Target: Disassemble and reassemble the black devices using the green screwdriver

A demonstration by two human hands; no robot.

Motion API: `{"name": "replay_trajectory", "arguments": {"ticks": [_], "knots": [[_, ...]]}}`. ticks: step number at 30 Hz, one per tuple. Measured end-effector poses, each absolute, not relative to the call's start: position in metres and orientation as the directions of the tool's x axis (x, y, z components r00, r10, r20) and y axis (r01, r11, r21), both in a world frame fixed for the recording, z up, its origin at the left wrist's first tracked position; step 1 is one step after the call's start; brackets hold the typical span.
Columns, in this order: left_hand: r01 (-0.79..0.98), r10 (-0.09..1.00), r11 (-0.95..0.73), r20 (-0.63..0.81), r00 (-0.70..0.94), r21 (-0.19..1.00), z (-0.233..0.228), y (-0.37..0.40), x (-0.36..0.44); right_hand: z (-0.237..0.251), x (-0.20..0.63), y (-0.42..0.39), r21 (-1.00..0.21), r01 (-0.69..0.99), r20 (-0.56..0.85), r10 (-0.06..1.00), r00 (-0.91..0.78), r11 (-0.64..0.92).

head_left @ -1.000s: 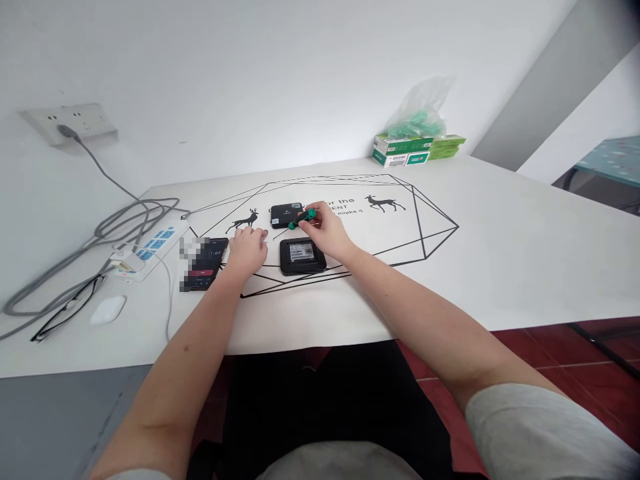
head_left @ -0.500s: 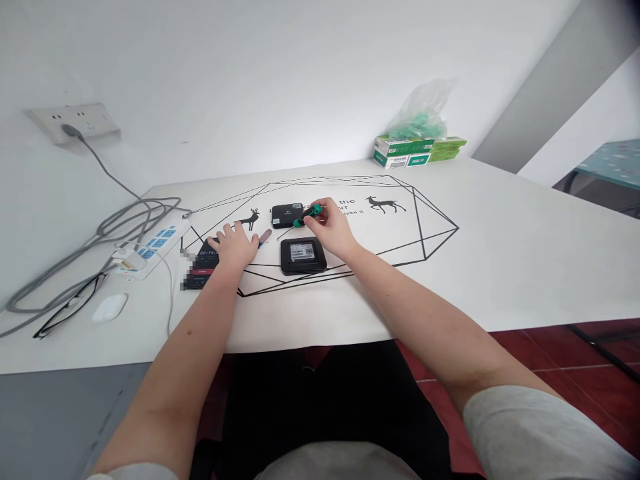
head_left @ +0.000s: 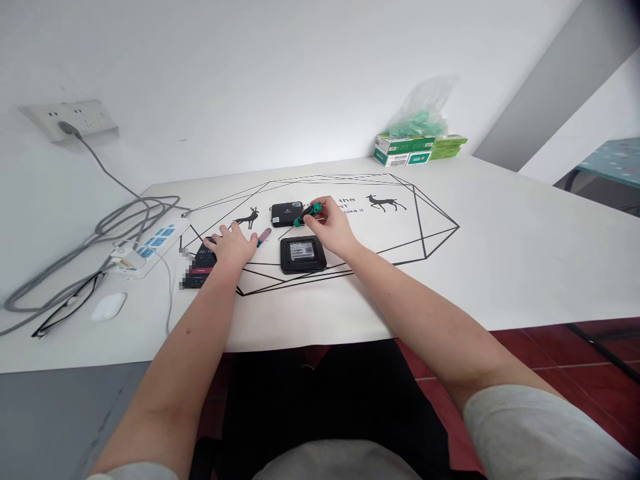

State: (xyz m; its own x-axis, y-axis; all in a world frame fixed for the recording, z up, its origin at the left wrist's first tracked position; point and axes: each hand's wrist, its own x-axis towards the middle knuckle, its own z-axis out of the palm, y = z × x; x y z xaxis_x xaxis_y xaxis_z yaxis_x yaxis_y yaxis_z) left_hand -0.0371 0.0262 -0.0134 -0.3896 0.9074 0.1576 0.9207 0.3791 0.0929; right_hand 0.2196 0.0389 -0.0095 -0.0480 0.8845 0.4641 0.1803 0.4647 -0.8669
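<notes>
White table [head_left: 500, 253] under both hands. Right hand [head_left: 333, 227] pinches a green screwdriver [head_left: 306, 215] above a black box [head_left: 302, 255]. Left hand [head_left: 233, 243] lies flat, fingers spread, partly over a phone [head_left: 200, 267].

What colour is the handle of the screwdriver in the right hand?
Green with black, on the screwdriver in the right hand; head view.

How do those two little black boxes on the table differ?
The near black box shows a white printed label on top; the far black box shows a plain dark face. The near one lies free between the arms; the far one sits beside the right hand. Both are flat, black and rounded.
</notes>
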Motion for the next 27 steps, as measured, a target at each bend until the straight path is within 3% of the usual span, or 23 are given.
{"name": "replay_trajectory", "arguments": {"ticks": [12,27], "knots": [[0.935,0.914,0.348,0.194,-0.355,0.071,-0.014,0.014,-0.028,-0.01,0.22,0.039,-0.857,0.206,0.471,0.88,-0.054,0.472],[0.931,0.926,0.353,0.112,-0.362,0.089,-0.023,0.002,-0.024,-0.008,0.22,0.036,-0.843,0.246,0.477,0.876,-0.07,0.479]]}}
